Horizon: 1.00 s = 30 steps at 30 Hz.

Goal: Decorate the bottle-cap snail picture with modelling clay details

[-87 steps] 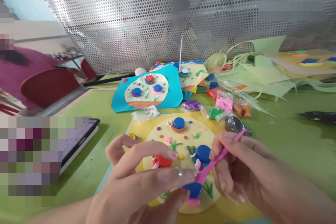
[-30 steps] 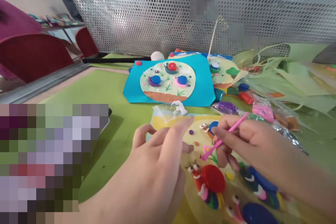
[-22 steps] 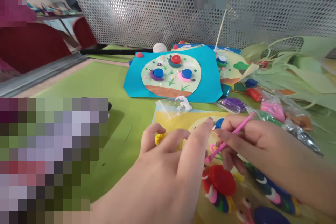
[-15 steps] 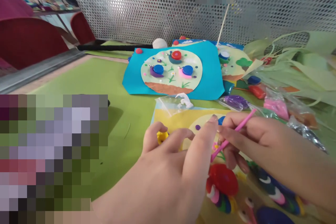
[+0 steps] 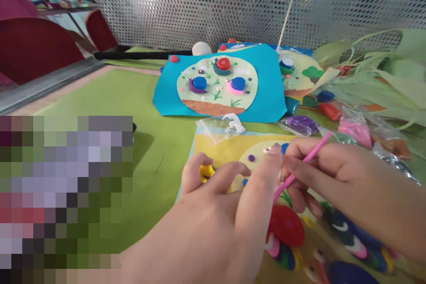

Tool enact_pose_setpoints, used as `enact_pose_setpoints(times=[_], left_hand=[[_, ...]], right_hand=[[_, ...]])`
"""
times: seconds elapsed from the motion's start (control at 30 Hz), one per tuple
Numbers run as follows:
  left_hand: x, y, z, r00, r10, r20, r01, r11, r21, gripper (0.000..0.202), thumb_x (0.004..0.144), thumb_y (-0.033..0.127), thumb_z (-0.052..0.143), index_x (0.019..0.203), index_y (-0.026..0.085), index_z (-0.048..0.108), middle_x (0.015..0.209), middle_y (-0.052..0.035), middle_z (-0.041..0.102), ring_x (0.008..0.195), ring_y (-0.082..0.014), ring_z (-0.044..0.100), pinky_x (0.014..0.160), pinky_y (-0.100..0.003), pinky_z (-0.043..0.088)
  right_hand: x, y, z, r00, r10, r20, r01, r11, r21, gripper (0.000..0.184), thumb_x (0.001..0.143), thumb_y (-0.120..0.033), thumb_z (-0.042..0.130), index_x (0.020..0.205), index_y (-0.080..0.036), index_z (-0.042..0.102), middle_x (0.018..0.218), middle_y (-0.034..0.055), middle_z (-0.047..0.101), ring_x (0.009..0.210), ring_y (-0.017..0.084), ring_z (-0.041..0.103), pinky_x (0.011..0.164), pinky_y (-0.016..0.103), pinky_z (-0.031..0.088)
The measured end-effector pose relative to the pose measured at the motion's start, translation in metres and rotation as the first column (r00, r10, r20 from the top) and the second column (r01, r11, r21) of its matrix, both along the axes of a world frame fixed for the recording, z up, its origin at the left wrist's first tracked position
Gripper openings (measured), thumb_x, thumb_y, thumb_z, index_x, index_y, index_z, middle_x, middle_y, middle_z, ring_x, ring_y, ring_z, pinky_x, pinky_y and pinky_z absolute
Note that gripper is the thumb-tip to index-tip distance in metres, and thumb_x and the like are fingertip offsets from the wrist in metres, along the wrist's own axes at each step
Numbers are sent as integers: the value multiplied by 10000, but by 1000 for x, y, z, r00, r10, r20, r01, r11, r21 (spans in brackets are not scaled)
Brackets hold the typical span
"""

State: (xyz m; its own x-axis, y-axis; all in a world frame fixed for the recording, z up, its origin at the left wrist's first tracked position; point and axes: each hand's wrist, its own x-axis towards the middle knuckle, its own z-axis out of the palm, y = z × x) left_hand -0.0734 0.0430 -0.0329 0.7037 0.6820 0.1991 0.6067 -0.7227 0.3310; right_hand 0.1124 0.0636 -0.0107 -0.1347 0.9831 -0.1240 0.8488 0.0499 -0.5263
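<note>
In my right hand (image 5: 319, 168) I grip a slim pink stick, perhaps a clay modelling tool (image 5: 314, 151), tilted with its lower end behind my left thumb. My left hand (image 5: 222, 208) rests over a yellow card (image 5: 213, 144), fingers bent and apart, the thumb stretched toward the right fingertips. Part of a pale round piece (image 5: 259, 148) with a purple dot (image 5: 251, 158) shows beyond the thumb. Beside my left fingers is a shiny yellow piece (image 5: 207, 172). Below my hands lie a red clay snail shell (image 5: 288, 226) and a dark blue one (image 5: 353, 273). My left fingertips are partly hidden.
A blue card (image 5: 271, 84) with clay snails lies farther back. Bags of purple clay (image 5: 301, 124) and pink clay (image 5: 354, 133) lie at the right, near pale green strips (image 5: 402, 71). Behind stands a perforated metal panel (image 5: 173, 4). A blurred patch covers the lower left.
The view has shifted slightly. My left thumb and right hand, with the pink stick, sit a little farther right in the picture. Both hands keep nearly the same pose.
</note>
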Motion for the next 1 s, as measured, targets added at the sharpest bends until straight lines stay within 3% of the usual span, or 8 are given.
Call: enact_pose_setpoints(times=[0.27, 0.73, 0.87, 1.0], left_hand=[[1, 0, -2, 997, 65, -34, -65, 998, 6, 600, 782, 21, 289, 1356, 91, 130, 911, -96, 700, 1029, -273, 578, 878, -692, 320], [2, 2, 0, 998, 25, -56, -22, 998, 56, 568, 778, 53, 275, 1333, 51, 156, 1034, -202, 656, 1046, -307, 572, 812, -713, 363], [4, 3, -1, 999, -6, -50, 6, 1000, 1, 577, 769, 51, 276, 1330, 47, 144, 914, -174, 690, 1087, -317, 548, 825, -725, 343], [5, 3, -1, 999, -5, -35, 5, 1000, -13, 617, 741, 33, 278, 1340, 42, 132, 798, -133, 700, 1114, -314, 530, 856, -732, 309]], right_hand=[[-2, 2, -3, 999, 43, -32, -43, 999, -6, 503, 851, -410, 365, 400, -246, 515, 373, -9, 543, 296, 98, 493, 320, 221, 368], [3, 2, -4, 999, 37, -22, -36, 999, 17, 519, 841, -422, 371, 392, -247, 563, 355, -2, 510, 275, 91, 437, 303, 216, 340], [4, 1, -4, 1000, 4, -29, -4, 1000, -1, 510, 839, -428, 363, 412, -246, 574, 403, 9, 556, 327, 103, 498, 336, 208, 391], [5, -1, -3, 999, 20, -38, -20, 1000, 1, 504, 838, -422, 366, 414, -249, 575, 378, 0, 531, 292, 91, 463, 309, 196, 372]])
